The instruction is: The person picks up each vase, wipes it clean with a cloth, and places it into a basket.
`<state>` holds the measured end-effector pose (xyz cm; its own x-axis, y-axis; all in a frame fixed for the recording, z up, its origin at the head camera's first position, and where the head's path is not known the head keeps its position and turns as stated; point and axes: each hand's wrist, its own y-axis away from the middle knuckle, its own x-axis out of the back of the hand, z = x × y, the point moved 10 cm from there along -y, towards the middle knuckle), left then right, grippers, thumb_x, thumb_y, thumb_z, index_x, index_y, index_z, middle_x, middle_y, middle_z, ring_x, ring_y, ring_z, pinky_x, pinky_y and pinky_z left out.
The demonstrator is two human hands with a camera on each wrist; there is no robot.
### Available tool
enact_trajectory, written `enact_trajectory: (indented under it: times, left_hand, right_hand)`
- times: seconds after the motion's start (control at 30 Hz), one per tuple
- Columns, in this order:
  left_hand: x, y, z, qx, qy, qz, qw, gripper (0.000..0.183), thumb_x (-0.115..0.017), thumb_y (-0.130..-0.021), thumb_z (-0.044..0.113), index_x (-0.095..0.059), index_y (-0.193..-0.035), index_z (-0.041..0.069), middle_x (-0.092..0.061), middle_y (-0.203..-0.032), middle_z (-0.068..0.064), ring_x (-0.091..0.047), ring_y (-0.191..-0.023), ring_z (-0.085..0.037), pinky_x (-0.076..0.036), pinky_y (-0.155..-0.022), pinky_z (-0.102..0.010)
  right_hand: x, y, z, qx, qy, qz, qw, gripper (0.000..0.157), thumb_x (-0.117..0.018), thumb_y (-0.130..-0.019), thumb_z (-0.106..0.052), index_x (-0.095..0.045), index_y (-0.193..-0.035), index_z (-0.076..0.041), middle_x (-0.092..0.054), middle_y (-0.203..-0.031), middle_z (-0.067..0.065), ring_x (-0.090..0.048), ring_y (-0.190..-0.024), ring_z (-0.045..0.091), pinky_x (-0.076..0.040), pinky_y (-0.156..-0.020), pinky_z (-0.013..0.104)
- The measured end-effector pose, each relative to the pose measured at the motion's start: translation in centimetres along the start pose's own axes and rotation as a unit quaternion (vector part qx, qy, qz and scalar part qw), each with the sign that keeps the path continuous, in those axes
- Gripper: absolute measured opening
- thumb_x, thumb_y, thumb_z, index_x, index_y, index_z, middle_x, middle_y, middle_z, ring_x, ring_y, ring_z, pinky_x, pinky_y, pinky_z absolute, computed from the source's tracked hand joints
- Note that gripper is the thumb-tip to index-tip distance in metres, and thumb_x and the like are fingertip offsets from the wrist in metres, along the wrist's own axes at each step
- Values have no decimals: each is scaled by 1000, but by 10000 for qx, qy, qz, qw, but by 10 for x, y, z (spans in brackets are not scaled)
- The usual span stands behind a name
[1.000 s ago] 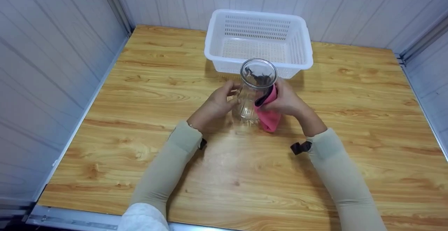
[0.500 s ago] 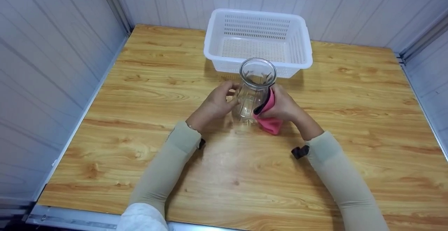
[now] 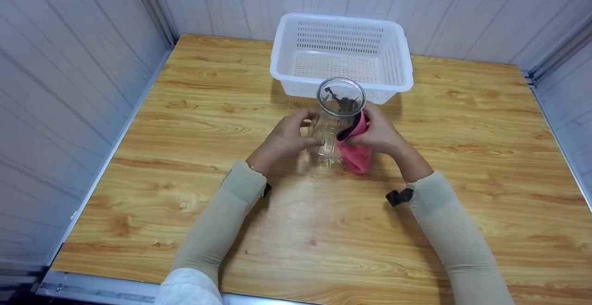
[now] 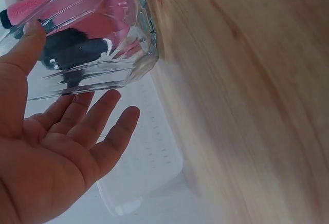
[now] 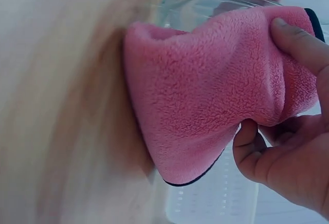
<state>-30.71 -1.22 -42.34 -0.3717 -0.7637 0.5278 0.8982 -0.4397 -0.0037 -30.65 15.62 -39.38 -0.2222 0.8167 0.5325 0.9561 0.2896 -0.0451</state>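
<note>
A clear ribbed glass vase [image 3: 329, 127] with a round rim stands about upright at mid-table, just in front of the basket. On its left side my left hand [image 3: 292, 134] curves loosely around it; the left wrist view has the thumb [image 4: 32, 34] on the glass and the fingers partly bent along the far side. A pink fleecy cloth [image 5: 205, 80] with black edging is gripped by my right hand [image 3: 379, 131], which presses it to the vase's right side. Dark patches show through the vase's mouth; their source is unclear.
Behind the vase, a white perforated plastic basket [image 3: 342, 85] sits near the back wall. Wood-grain table [image 3: 296, 240] surrounds it, with pale panels [image 3: 78, 88] at the back and sides.
My left thumb has moved right, further across the front of the vase. My right hand and cloth shift slightly against the glass, and the dark patches inside its mouth vary.
</note>
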Motion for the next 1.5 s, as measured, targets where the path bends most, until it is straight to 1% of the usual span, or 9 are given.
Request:
enact_trajectory:
  times: [0.2, 0.5, 0.67, 0.8, 0.9, 1.03, 1.2, 1.37, 1.5]
  left_hand:
    - [-1, -2, 0, -68, -139, -125, 9998, 65, -74, -84, 25, -45, -141, 13, -49, -143, -2, -47, -133, -23, -42, -111, -38]
    - [-1, -2, 1, -86, -187, -314, 9993, 64, -68, -90, 21, -38, -147, 19, -43, -149, -2, -44, -136, -23, -40, -113, -38]
    - [-2, -1, -1, -26, -265, -337, 9991, 64, -65, -91, 21, -35, -148, 22, -41, -151, -1, -43, -137, -23, -39, -114, -37]
    - [-3, -1, -2, -30, -232, -313, 9992, 63, -65, -92, 20, -35, -148, 22, -41, -151, 0, -42, -138, -23, -38, -114, -38]
    - [-5, -1, -3, -47, -192, -301, 9994, 61, -65, -92, 18, -37, -146, 22, -42, -150, 1, -42, -138, -23, -39, -114, -40]
    - [-6, -1, -3, 13, -186, -304, 9994, 62, -65, -92, 17, -36, -146, 22, -42, -151, 0, -41, -138, -22, -40, -114, -40]
    - [-7, -2, -2, 76, -152, -345, 9993, 65, -65, -92, 18, -34, -148, 21, -41, -151, -4, -41, -139, -22, -39, -114, -39]
    - [-7, -3, -1, 159, -199, -375, 9990, 66, -65, -92, 20, -32, -149, 20, -40, -152, -2, -39, -139, -21, -37, -115, -38]
    - [-7, -3, -2, 212, -327, -412, 9984, 67, -64, -93, 21, -30, -150, 20, -39, -153, -3, -38, -140, -21, -35, -116, -38]
  right_hand:
    - [8, -2, -12, -99, 110, 139, 9998, 79, -88, -62, -10, -49, -131, -8, -57, -125, 12, -55, -106, 24, -49, -88, 35]
    - [12, -9, -19, 93, 271, 110, 9995, 80, -90, -59, -11, -53, -130, -10, -58, -123, 9, -52, -104, 24, -45, -88, 36]
    - [9, -8, -14, 49, 290, -15, 9996, 82, -90, -59, -10, -50, -131, -10, -58, -125, 9, -52, -108, 25, -47, -92, 40]
    - [0, -8, -8, 228, 292, -199, 9991, 81, -90, -57, -7, -51, -129, -9, -58, -125, 9, -51, -114, 24, -45, -100, 42]
    - [-8, -9, 2, 305, 542, -369, 9974, 84, -90, -55, -5, -51, -130, -10, -57, -126, 11, -50, -117, 25, -40, -106, 44]
    - [-12, -8, 14, 196, 893, -437, 9949, 91, -91, -51, -6, -49, -132, -13, -56, -126, 11, -49, -117, 26, -39, -107, 44]
    - [-13, -7, 14, 322, 1099, -425, 9925, 97, -93, -49, -7, -47, -135, -12, -53, -131, 12, -48, -123, 29, -35, -112, 46]
    - [-15, -6, 14, 282, 1351, -480, 9893, 101, -93, -50, -8, -43, -138, -10, -50, -135, 16, -47, -126, 33, -35, -113, 49]
    - [-14, -6, 13, 345, 1346, -475, 9892, 97, -92, -52, -8, -45, -136, -10, -52, -133, 14, -48, -124, 31, -36, -112, 47]
